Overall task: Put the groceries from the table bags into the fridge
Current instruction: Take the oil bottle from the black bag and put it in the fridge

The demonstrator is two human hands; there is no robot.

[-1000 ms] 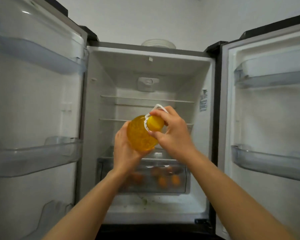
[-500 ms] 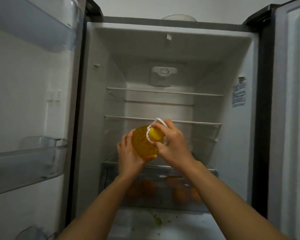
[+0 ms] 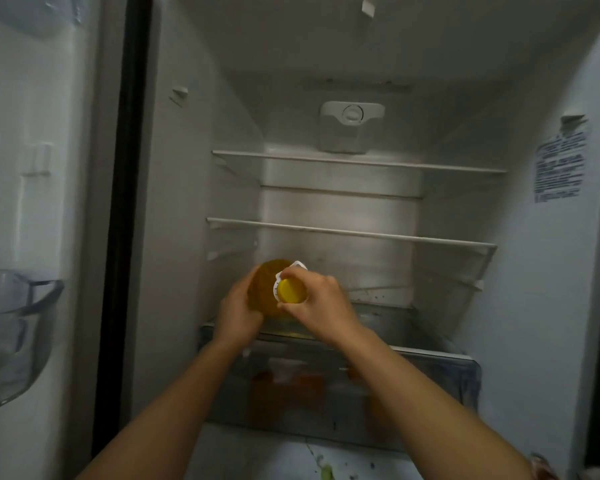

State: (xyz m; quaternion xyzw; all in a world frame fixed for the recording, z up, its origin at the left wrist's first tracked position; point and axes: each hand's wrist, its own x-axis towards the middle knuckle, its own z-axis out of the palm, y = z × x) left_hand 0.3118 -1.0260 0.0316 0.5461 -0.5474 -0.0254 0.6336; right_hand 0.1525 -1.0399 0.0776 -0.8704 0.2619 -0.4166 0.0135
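Observation:
A bottle of yellow oil [image 3: 266, 285] with a yellow cap [image 3: 290, 291] and a white carry handle is held inside the open fridge, just above the glass shelf [image 3: 388, 327] that covers the crisper drawer. My left hand [image 3: 235, 312] cups the bottle's left side. My right hand [image 3: 321, 306] grips its neck and cap from the right. The bottle's base is hidden behind my hands, so I cannot tell whether it touches the shelf.
Two wire-edged glass shelves [image 3: 354, 233] span the fridge above the bottle. The clear crisper drawer [image 3: 437, 386] below holds several orange fruits. The left door carries a clear bin [image 3: 18, 323]. Crumbs and a green scrap [image 3: 326, 472] lie on the fridge floor.
Both hands have carried the bottle forward and deeper into the fridge, down toward the shelf over the crisper. The view has closed in on the interior.

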